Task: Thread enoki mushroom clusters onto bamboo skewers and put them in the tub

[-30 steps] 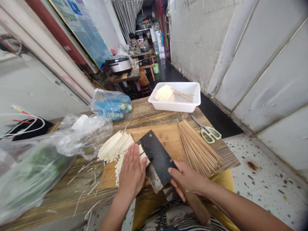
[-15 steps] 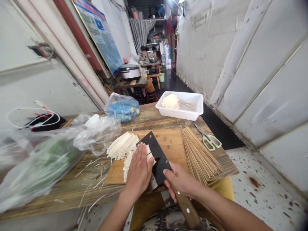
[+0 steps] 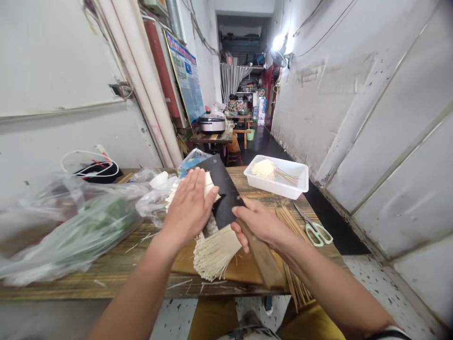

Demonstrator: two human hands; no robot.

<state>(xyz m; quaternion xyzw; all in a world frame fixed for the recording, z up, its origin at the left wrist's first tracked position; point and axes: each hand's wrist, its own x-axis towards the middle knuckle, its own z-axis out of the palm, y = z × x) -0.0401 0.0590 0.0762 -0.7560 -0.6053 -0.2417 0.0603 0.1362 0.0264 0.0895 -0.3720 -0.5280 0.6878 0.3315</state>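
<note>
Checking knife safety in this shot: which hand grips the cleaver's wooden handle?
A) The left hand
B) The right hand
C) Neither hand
B. The right hand is curled around the wooden handle of the cleaver, while the left hand is open and flat.

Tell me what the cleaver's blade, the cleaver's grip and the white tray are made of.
The cleaver's blade looks like steel with a dark, nearly matte surface; coating or patina, the view can't settle. The cleaver's grip looks like smooth brown wood. The white tray looks like glossy moulded plastic, judging by its rounded corners and sheen.
</note>
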